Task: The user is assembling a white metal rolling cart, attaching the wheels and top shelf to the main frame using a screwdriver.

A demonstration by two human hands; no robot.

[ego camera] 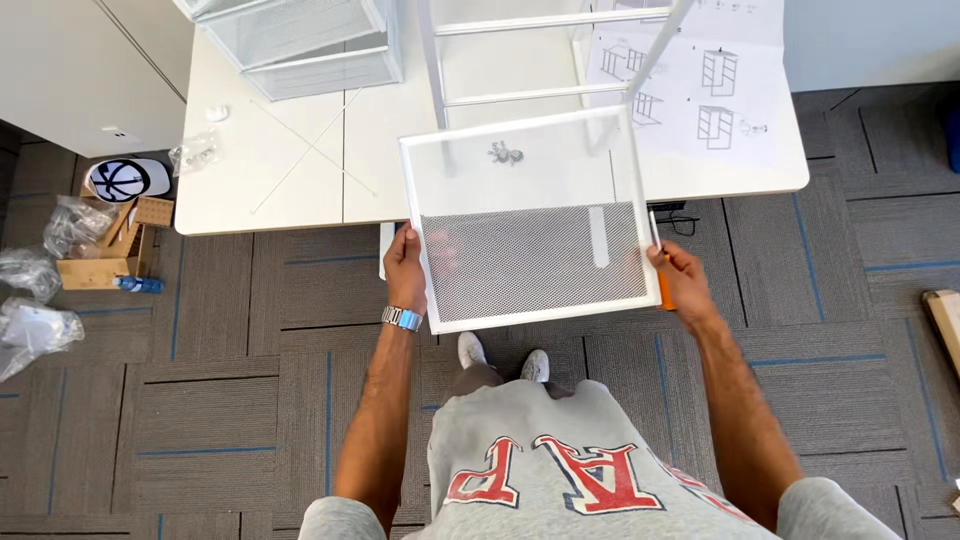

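Note:
I hold a white wire-mesh drawer basket (530, 262) level in front of me, its far edge over the white table (300, 190). My left hand (405, 270), with a metal watch on the wrist, grips the basket's left rim. My right hand (678, 282) grips the right rim and also holds an orange-handled screwdriver (661, 280). A small cluster of screws (505, 153) shows through the mesh on the table.
On the table stand stacked mesh baskets (300, 40), a white metal frame (540, 50), thin cross rods (310, 150) and an instruction sheet (700, 90). A cardboard box (110, 250), plastic bags (40, 300) and a cap (128, 180) lie on the carpet at left.

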